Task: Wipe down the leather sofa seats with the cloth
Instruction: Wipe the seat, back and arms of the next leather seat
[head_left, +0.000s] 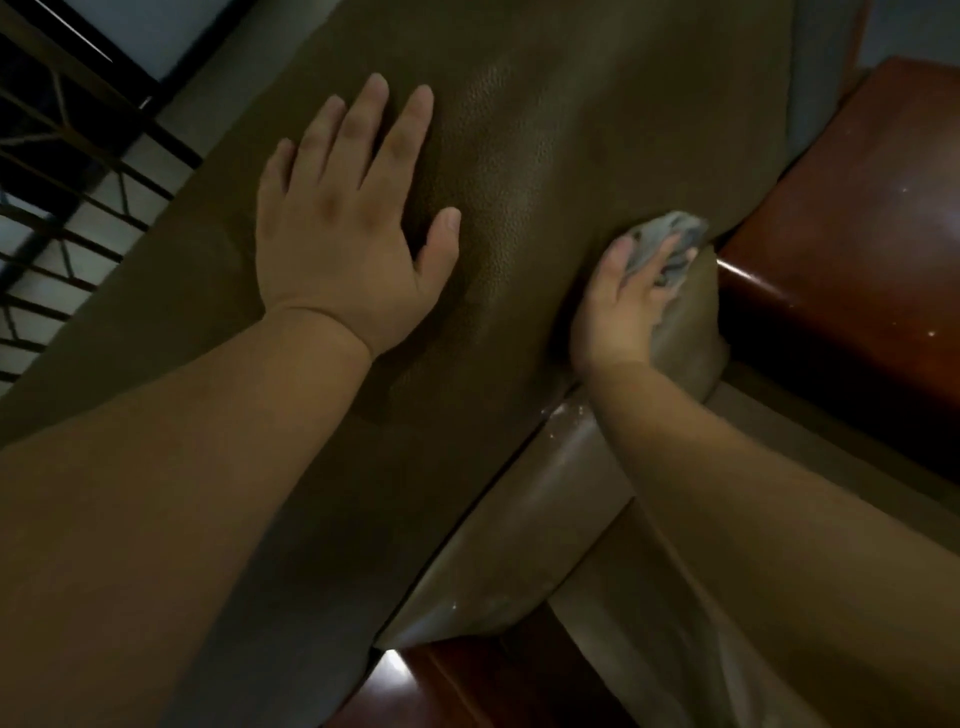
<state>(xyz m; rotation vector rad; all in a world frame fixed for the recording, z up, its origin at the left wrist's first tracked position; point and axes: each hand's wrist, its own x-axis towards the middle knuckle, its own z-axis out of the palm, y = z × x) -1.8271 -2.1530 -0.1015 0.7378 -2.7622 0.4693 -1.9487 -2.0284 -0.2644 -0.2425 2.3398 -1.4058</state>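
Note:
An olive-brown leather sofa cushion (561, 156) fills the middle of the head view. My left hand (348, 223) lies flat on it with fingers spread and straight. My right hand (623, 296) holds a bunched grey cloth (670, 244) and presses it into the crease where this cushion meets a lighter tan cushion (691, 332). Most of the cloth is hidden under my fingers. A paler leather seat edge (524, 530) runs below my right forearm.
A glossy reddish-brown wooden armrest (852, 234) borders the sofa on the right. More polished wood (467, 686) shows at the bottom. A dark metal window grille (67, 171) stands at the upper left behind the sofa.

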